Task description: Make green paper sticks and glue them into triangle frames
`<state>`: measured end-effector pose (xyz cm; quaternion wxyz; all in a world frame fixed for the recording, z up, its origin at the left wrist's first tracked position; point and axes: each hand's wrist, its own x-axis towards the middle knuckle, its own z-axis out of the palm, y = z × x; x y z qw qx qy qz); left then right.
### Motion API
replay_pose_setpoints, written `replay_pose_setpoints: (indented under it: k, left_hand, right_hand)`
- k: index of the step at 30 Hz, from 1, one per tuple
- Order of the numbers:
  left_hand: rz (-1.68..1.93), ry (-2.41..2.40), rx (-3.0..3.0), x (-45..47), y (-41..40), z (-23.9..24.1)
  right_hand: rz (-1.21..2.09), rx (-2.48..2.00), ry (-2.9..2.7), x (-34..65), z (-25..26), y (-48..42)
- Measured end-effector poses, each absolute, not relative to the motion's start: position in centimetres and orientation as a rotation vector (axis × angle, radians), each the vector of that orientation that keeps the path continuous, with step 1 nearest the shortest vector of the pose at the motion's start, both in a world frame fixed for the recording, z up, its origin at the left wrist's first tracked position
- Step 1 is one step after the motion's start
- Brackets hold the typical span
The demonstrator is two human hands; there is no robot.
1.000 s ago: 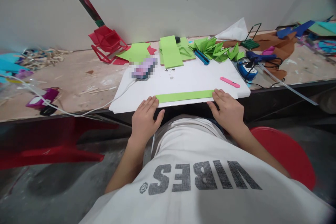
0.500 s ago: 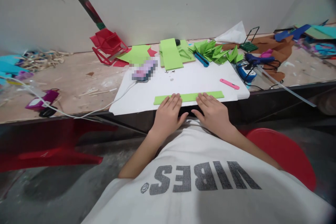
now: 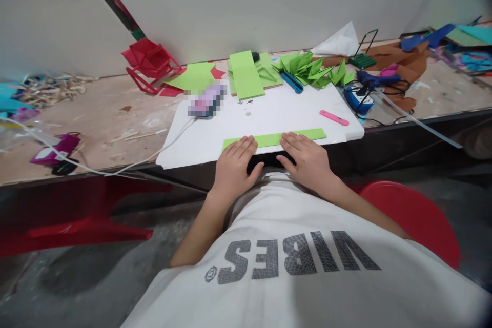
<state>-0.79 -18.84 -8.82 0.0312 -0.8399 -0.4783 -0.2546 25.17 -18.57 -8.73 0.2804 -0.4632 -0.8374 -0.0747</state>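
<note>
A long narrow strip of light green paper (image 3: pixel 269 140) lies along the near edge of a white board (image 3: pixel 284 113). My left hand (image 3: pixel 236 164) rests flat on the strip's left part, fingers stretched forward and thumb out to the side. On its middle to right part, my right hand (image 3: pixel 307 159) presses with flat fingers. Both hands are open and grip nothing. A pink cutter (image 3: pixel 334 118) lies on the board beyond the strip's right end. Farther back are a blue cutter (image 3: pixel 292 82), green paper sheets (image 3: pixel 246 74) and folded green paper pieces (image 3: pixel 315 72).
A phone-like object (image 3: pixel 207 100), partly pixelated, sits on the board with a white cable. Left of it are a red paper model (image 3: pixel 148 61) and a purple glue gun (image 3: pixel 57 148). A blue glue gun (image 3: pixel 378 79) lies right. A red stool (image 3: pixel 411 220) stands below.
My left hand has slid left along the strip toward its end. My right hand has also shifted slightly left. The camera view has moved a little.
</note>
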Motion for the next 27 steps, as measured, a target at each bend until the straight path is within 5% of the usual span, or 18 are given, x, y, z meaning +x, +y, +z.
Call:
replay_pose_setpoints:
  k: [27]
  left_hand:
    - [-0.837,-1.411,-2.413,-1.1,-16.8,-7.6]
  right_hand:
    - [-0.487,-1.251,-2.092,30.2,-7.9,-17.6]
